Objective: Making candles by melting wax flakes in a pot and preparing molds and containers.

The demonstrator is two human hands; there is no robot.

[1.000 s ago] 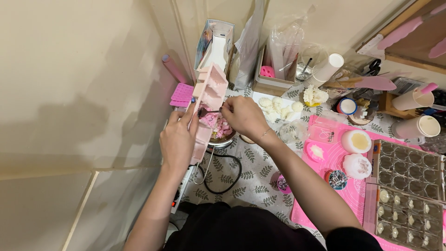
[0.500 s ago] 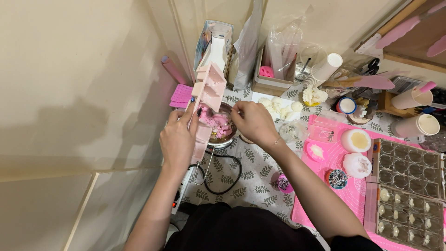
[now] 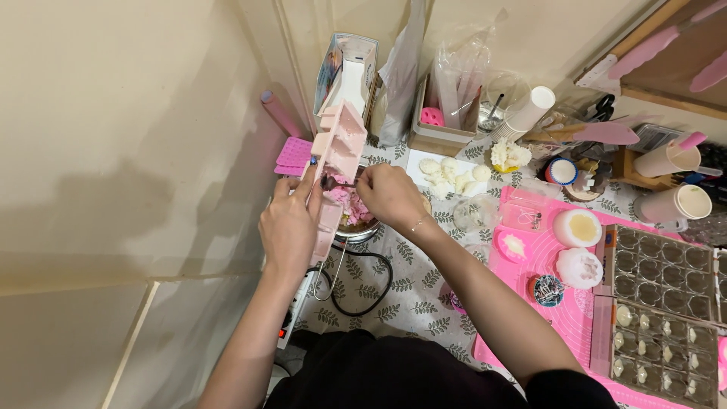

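A cream wall [image 3: 129, 151] fills the left side and meets a second cream wall [image 3: 522, 30] at a corner behind the table. A faint darker patch marks the left wall. The table carries a white cloth [image 3: 413, 291] printed with green leaves. A wooden frame [image 3: 644, 76] stands at upper right. Light is even and soft, with weak shadows.

right hand [image 3: 390, 195] back up from the bowl [image 3: 356, 224], small tool [image 3: 337, 183] again at the pink mould [image 3: 333, 163]
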